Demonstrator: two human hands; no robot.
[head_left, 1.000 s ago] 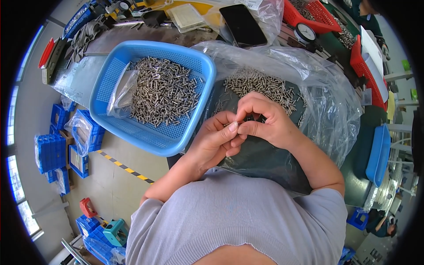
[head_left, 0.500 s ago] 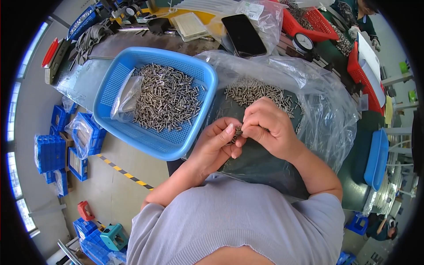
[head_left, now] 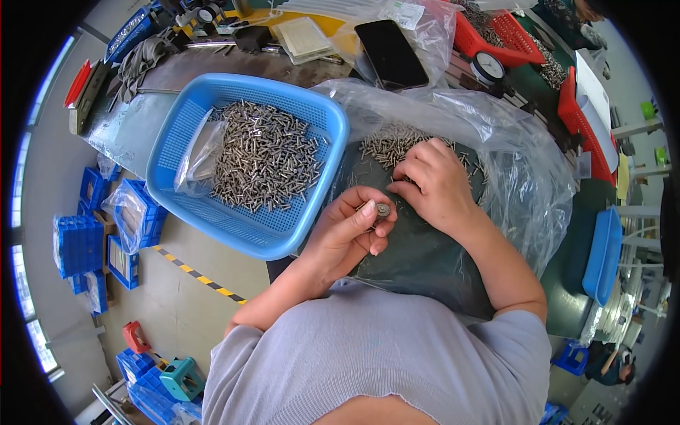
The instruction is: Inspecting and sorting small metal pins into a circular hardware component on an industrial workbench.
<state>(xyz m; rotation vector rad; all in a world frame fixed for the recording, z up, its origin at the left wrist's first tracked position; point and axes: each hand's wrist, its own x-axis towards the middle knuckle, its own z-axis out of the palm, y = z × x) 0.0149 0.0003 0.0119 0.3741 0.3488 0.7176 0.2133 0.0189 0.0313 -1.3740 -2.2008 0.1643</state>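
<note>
My left hand [head_left: 353, 225] is closed around a small round metal part [head_left: 383, 210], its ringed end facing up between thumb and fingers. To its right, my right hand [head_left: 433, 185] is held apart from it, thumb and forefinger pinched together; anything between those fingertips is too small to make out. Just beyond the right hand lies a pile of small metal pins [head_left: 386, 145] on a clear plastic sheet, partly covered by that hand. On the left stands a blue perforated basket [head_left: 244, 241] holding a heap of similar metal pins [head_left: 265, 159] and a clear plastic bag [head_left: 202, 156].
A black phone [head_left: 391, 53] lies beyond the pile. Crumpled clear plastic [head_left: 528, 166] spreads to the right. A dial gauge [head_left: 487, 66] and red baskets [head_left: 510, 42] stand at the far right. A blue tray [head_left: 602, 255] sits at the right edge. Another person [head_left: 610, 365] appears lower right.
My right hand has drawn away from the left, moving slightly right and toward the pile. The round metal part in my left hand now shows more fully.
</note>
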